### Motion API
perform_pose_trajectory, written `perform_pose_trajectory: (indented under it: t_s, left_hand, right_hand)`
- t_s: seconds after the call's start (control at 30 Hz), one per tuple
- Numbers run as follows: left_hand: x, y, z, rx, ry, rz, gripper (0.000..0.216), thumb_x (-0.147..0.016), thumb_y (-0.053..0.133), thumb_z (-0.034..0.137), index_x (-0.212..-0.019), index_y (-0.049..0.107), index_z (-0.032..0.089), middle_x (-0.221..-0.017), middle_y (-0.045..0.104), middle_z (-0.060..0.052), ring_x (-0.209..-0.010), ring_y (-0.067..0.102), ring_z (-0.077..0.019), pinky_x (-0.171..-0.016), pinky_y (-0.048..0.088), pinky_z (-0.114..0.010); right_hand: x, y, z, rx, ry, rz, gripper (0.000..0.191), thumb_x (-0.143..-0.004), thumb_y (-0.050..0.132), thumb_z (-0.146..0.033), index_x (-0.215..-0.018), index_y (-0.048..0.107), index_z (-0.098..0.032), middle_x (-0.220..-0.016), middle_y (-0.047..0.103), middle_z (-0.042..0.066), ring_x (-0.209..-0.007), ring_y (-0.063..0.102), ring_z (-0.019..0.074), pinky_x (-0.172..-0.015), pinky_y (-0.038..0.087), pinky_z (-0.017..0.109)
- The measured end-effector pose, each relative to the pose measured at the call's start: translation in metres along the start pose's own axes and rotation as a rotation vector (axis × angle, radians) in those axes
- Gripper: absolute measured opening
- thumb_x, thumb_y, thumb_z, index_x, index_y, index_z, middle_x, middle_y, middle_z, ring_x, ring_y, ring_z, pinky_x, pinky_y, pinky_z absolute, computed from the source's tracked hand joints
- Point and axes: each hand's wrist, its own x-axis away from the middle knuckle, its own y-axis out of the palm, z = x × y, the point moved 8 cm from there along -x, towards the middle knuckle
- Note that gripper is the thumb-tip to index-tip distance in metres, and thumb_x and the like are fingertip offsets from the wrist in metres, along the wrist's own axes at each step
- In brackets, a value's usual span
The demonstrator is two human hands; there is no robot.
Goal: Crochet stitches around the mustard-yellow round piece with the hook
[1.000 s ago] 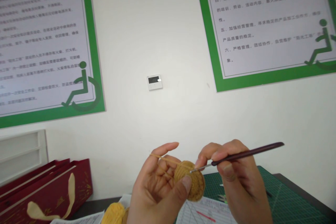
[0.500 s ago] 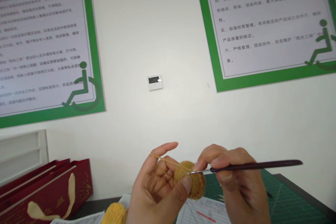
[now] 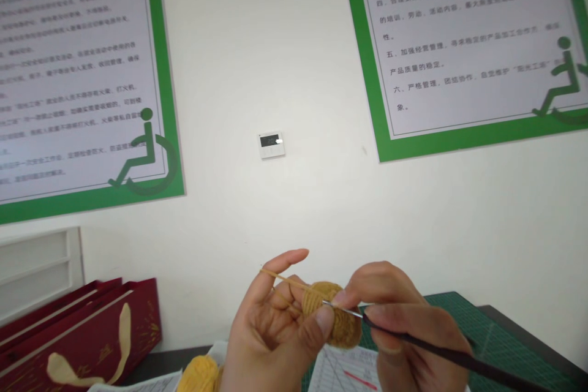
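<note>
My left hand [image 3: 280, 324] pinches a small round piece of tan crochet work [image 3: 344, 324] between thumb and fingers. A strand of tan yarn [image 3: 287, 280] runs from the piece over my raised left index finger. In my right hand [image 3: 408, 324] is a crochet hook [image 3: 427, 346] with a dark handle and a thin metal shaft, its handle end slanting down to the right. The hook's tip lies at the upper edge of the piece, by my left thumb. My right index fingertip touches the work there.
Below lies a yellow ball of yarn [image 3: 199, 373]. A printed sheet with a red mark [image 3: 342, 370] rests on a green cutting mat [image 3: 496, 343]. Dark red gift bags [image 3: 92, 331] stand at left. A thermostat [image 3: 271, 145] and two green-framed posters [image 3: 165, 104] are on the wall.
The crochet hook has swung from nearly level to slanting, its handle end now lower. My right hand has turned and dropped slightly. My left hand keeps its hold almost unmoved.
</note>
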Motion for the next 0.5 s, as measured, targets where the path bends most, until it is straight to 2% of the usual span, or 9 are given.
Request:
perform_pose_trajectory:
  t_s: [0.2,0.3,0.5]
  left_hand:
    - [0.0021,0.0049,-0.0014,0.068,-0.072,-0.042,0.056,-0.064,0.093,0.015,-0.115,0.074,0.022,-0.069,0.066,0.001,-0.068,0.062,-0.0158,-0.069,0.050,-0.030]
    - [0.0029,0.0048,0.0001,0.071,-0.068,-0.033,0.054,-0.064,0.093,0.014,-0.114,0.075,0.022,-0.070,0.066,0.001,-0.069,0.062,-0.0152,-0.071,0.050,-0.030]
    - [0.0022,0.0043,0.0004,0.097,-0.047,0.004,0.053,-0.061,0.095,0.012,-0.110,0.077,0.022,-0.066,0.069,0.000,-0.068,0.065,-0.0143,-0.069,0.052,-0.026]
  right_hand:
    - [0.0047,-0.0011,0.0013,-0.027,0.037,0.084,0.015,-0.100,0.059,-0.030,-0.113,0.067,-0.034,-0.085,0.081,0.003,-0.068,0.071,0.0223,-0.065,0.055,0.044]
    - [0.0047,-0.0015,0.0028,-0.042,0.079,0.107,0.014,-0.101,0.058,-0.031,-0.111,0.067,-0.034,-0.085,0.080,0.004,-0.070,0.070,0.0233,-0.066,0.054,0.045]
    - [0.0033,-0.0039,-0.0005,-0.040,0.042,0.112,0.014,-0.100,0.060,-0.030,-0.111,0.068,-0.033,-0.089,0.081,0.003,-0.074,0.071,0.0226,-0.067,0.055,0.044]
